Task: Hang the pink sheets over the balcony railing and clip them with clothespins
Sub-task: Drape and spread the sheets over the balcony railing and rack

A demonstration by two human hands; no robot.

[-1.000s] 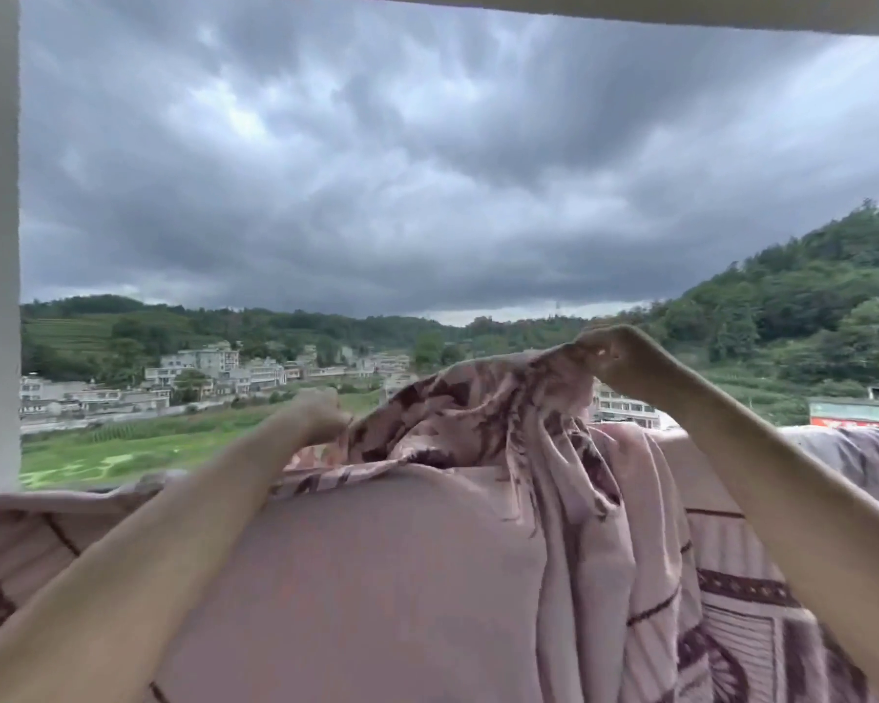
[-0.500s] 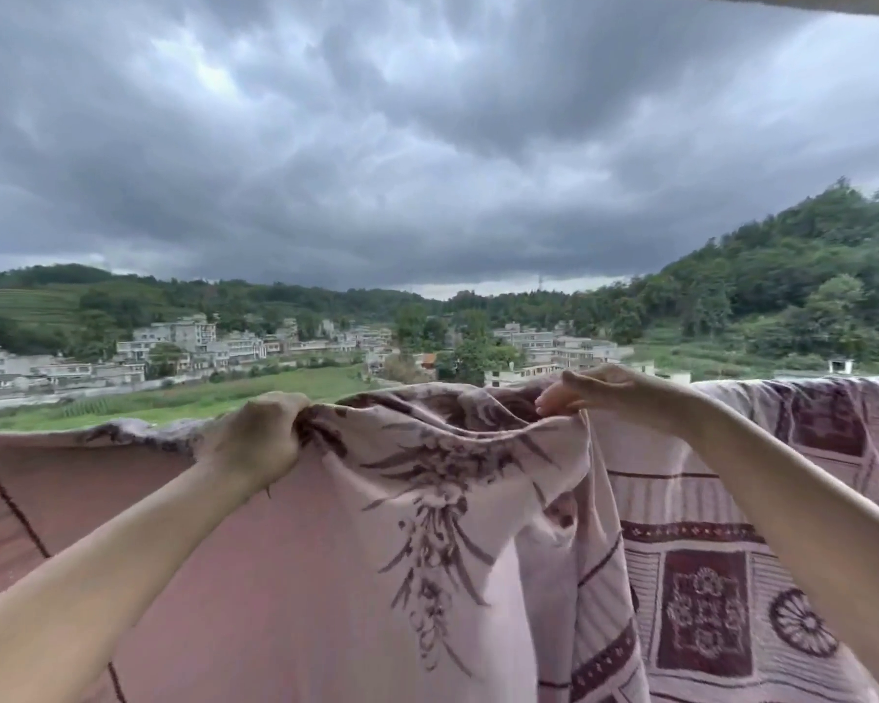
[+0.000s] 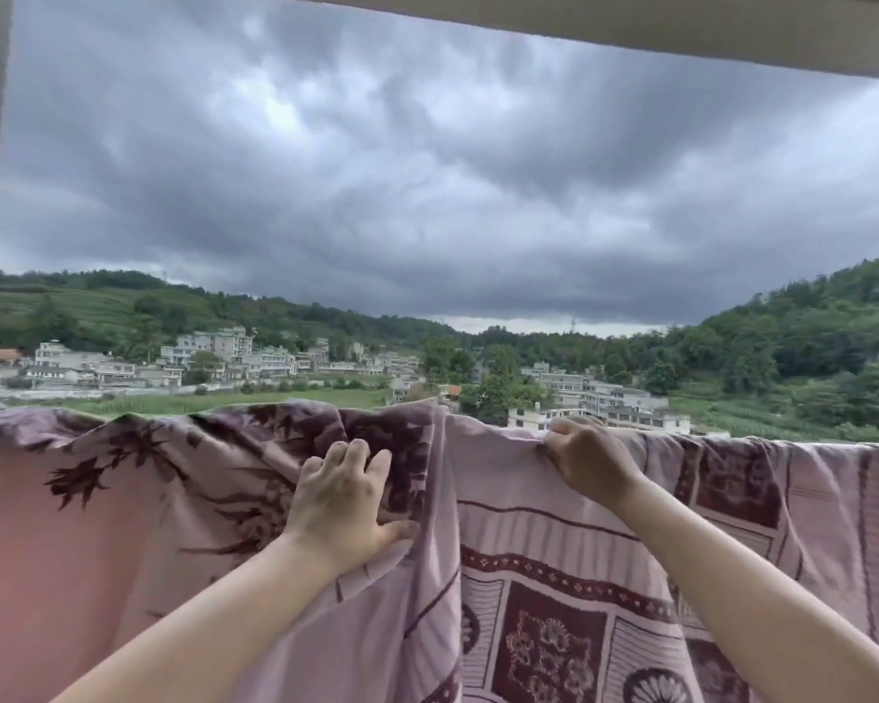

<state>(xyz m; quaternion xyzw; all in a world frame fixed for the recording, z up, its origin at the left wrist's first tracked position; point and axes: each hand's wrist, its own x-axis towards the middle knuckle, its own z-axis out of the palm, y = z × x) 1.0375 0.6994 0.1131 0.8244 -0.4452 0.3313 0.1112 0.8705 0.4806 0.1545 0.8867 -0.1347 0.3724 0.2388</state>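
Sheet (image 3: 554,575) is hanging soft, limp; left hand (image 3: 341,504) pressing flat w/ fingers spread, right hand (image 3: 587,461) pinching top fold — best hold.

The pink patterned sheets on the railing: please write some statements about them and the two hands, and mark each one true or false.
1. The left hand lies with spread fingers on the pink leaf-patterned sheet. True.
2. The right hand pinches the top edge of the pink sheet with dark red squares. True.
3. A clothespin is clipped between the hands. False: no clothespin is visible.
4. The sky is clear and blue. False: it is full of dark grey clouds.
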